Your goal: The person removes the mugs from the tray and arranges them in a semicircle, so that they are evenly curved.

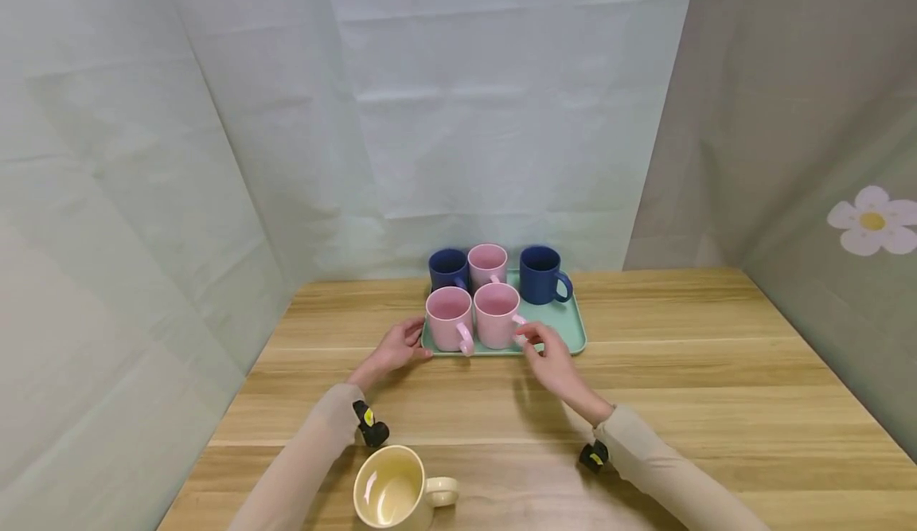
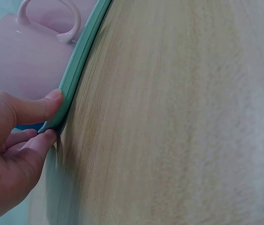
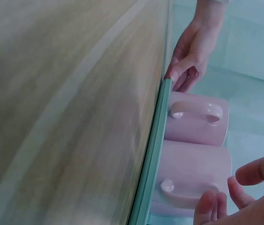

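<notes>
A green tray [image 1: 571,328] on the table bears several mugs. In its front row stand a left pink mug [image 1: 446,328] and a right pink mug [image 1: 494,324]; behind are a third pink mug [image 1: 487,259] and two dark blue mugs, one at left [image 1: 447,267], one at right [image 1: 537,280]. My left hand [image 1: 396,348] grips the tray's front left corner, thumb on the rim and fingers at the outer edge in the left wrist view. My right hand [image 1: 553,362] is at the right pink mug's handle, fingers loosely bent and thumb apart; whether they touch it, I cannot tell.
Close to me, between the forearms, stands a cream-yellow mug [image 1: 390,491] with its handle to the right. The wooden table [image 1: 716,404] meets pale cloth walls [image 1: 501,117] behind and at the sides. A black camera [image 1: 371,427] sits on the left wrist.
</notes>
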{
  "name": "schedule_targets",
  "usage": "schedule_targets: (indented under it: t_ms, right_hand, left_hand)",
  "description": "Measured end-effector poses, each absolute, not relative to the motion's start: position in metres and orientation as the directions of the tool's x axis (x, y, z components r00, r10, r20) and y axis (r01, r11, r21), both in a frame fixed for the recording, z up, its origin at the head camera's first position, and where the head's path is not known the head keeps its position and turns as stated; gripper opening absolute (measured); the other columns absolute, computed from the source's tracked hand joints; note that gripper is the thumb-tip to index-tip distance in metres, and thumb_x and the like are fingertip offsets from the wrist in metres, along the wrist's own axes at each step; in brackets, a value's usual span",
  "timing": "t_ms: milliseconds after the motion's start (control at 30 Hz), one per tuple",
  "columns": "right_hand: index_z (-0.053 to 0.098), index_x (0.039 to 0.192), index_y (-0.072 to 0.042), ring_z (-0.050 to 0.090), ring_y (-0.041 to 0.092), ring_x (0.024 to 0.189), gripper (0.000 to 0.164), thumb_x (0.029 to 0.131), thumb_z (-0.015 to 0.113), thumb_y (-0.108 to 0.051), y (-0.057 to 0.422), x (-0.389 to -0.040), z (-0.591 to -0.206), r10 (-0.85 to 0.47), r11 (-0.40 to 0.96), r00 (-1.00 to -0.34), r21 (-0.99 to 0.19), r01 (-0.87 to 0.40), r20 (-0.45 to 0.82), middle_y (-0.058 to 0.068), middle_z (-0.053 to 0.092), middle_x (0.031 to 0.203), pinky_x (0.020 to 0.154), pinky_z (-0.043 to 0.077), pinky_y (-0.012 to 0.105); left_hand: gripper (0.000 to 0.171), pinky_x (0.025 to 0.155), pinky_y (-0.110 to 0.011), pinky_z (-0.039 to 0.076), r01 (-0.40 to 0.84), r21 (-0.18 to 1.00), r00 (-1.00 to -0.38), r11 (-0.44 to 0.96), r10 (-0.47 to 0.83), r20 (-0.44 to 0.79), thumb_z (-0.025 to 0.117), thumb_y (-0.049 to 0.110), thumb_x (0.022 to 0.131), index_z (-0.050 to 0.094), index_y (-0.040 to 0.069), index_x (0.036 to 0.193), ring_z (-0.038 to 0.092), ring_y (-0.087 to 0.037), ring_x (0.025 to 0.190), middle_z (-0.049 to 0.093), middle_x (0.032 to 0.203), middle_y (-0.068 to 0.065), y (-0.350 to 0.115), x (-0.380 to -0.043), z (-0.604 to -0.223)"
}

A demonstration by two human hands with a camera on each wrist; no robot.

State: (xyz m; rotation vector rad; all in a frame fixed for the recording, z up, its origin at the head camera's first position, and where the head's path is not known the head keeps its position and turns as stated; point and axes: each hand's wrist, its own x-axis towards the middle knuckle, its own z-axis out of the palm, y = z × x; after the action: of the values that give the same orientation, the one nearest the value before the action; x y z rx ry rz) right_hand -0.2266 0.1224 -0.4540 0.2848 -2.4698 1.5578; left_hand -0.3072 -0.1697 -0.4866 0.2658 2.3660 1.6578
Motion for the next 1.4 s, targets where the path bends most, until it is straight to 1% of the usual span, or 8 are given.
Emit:
schedule_targets:
  t_ms: [200, 367, 533, 633, 767, 1100, 1267, 1400]
  right_hand:
    - [0.061, 0.112, 0.0, 0.053, 0.028, 0.098, 0.025, 0.089, 0.053, 0.004, 0.125, -0.232, -0.456, 0.012, 0.449, -0.963, -0.862, -0.236, 0.27, 0.017, 0.056, 0.105, 0.073, 0.045, 0.023]
    - [0.059, 0.115, 0.0, 0.052, 0.029, 0.099, 0.026, 0.089, 0.055, 0.003, 0.125, -0.237, -0.46, 0.04, 0.457, -0.958, -0.858, -0.234, 0.283, 0.02, 0.056, 0.109, 0.075, 0.046, 0.025]
    - [0.055, 0.121, 0.004, 0.052, 0.033, 0.105, 0.031, 0.09, 0.055, 0.003, 0.123, -0.241, -0.461, 0.044, 0.432, -0.964, -0.875, -0.218, 0.262, 0.022, 0.056, 0.116, 0.086, 0.053, 0.038]
    - [0.054, 0.122, 0.006, 0.055, 0.036, 0.11, 0.031, 0.091, 0.054, 0.003, 0.123, -0.244, -0.463, 0.034, 0.406, -0.967, -0.888, -0.216, 0.251, 0.023, 0.058, 0.119, 0.094, 0.053, 0.047]
    - [0.056, 0.118, 0.005, 0.058, 0.036, 0.111, 0.025, 0.094, 0.055, 0.001, 0.124, -0.247, -0.464, 0.02, 0.393, -0.969, -0.893, -0.218, 0.245, 0.023, 0.062, 0.116, 0.097, 0.052, 0.051]
    - [0.061, 0.111, 0.006, 0.061, 0.035, 0.106, 0.02, 0.096, 0.056, -0.005, 0.124, -0.254, -0.465, 0.006, 0.375, -0.977, -0.906, -0.195, 0.212, 0.022, 0.065, 0.11, 0.097, 0.054, 0.047]
    - [0.063, 0.106, 0.006, 0.063, 0.029, 0.096, 0.017, 0.095, 0.057, -0.005, 0.124, -0.258, -0.464, -0.006, 0.392, -0.978, -0.9, -0.193, 0.208, 0.021, 0.067, 0.101, 0.085, 0.056, 0.035]
    - [0.064, 0.1, 0.006, 0.059, 0.022, 0.084, 0.015, 0.096, 0.056, -0.006, 0.124, -0.261, -0.462, -0.027, 0.373, -0.985, -0.912, -0.17, 0.172, 0.018, 0.066, 0.092, 0.075, 0.05, 0.024]
  left_hand:
    - [0.073, 0.115, -0.044, 0.034, 0.01, 0.921, -0.959, 0.39, 0.263, -0.101, 0.066, -0.013, 0.08, 0.03, -0.012, 0.144, 0.032, -0.039, 0.141, 0.033, 0.15, -0.031, -0.169, -0.307, -0.488]
    - [0.073, 0.115, -0.044, 0.034, 0.012, 0.919, -0.96, 0.395, 0.262, -0.1, 0.067, -0.013, 0.08, 0.03, -0.012, 0.144, 0.032, -0.039, 0.141, 0.033, 0.15, -0.031, -0.169, -0.306, -0.487]
    - [0.073, 0.115, -0.045, 0.034, 0.024, 0.919, -0.959, 0.394, 0.268, -0.09, 0.066, -0.014, 0.08, 0.03, -0.014, 0.143, 0.032, -0.04, 0.14, 0.033, 0.149, -0.033, -0.169, -0.306, -0.487]
    - [0.072, 0.115, -0.046, 0.034, 0.038, 0.921, -0.959, 0.388, 0.273, -0.075, 0.066, -0.015, 0.08, 0.03, -0.016, 0.142, 0.032, -0.042, 0.14, 0.033, 0.148, -0.035, -0.17, -0.306, -0.487]
    - [0.072, 0.114, -0.047, 0.034, 0.053, 0.919, -0.958, 0.39, 0.279, -0.063, 0.067, -0.014, 0.08, 0.03, -0.017, 0.141, 0.032, -0.043, 0.139, 0.033, 0.147, -0.037, -0.171, -0.307, -0.488]
    - [0.073, 0.116, -0.046, 0.032, 0.038, 0.927, -0.957, 0.373, 0.281, -0.074, 0.066, -0.013, 0.081, 0.029, -0.015, 0.143, 0.031, -0.041, 0.141, 0.033, 0.148, -0.035, -0.171, -0.308, -0.487]
    - [0.074, 0.116, -0.046, 0.032, 0.039, 0.927, -0.955, 0.373, 0.288, -0.075, 0.067, -0.013, 0.08, 0.029, -0.015, 0.143, 0.031, -0.041, 0.141, 0.033, 0.148, -0.034, -0.172, -0.309, -0.488]
    - [0.074, 0.116, -0.046, 0.032, 0.035, 0.928, -0.954, 0.37, 0.289, -0.079, 0.067, -0.013, 0.079, 0.029, -0.015, 0.143, 0.031, -0.04, 0.141, 0.033, 0.149, -0.034, -0.171, -0.308, -0.488]
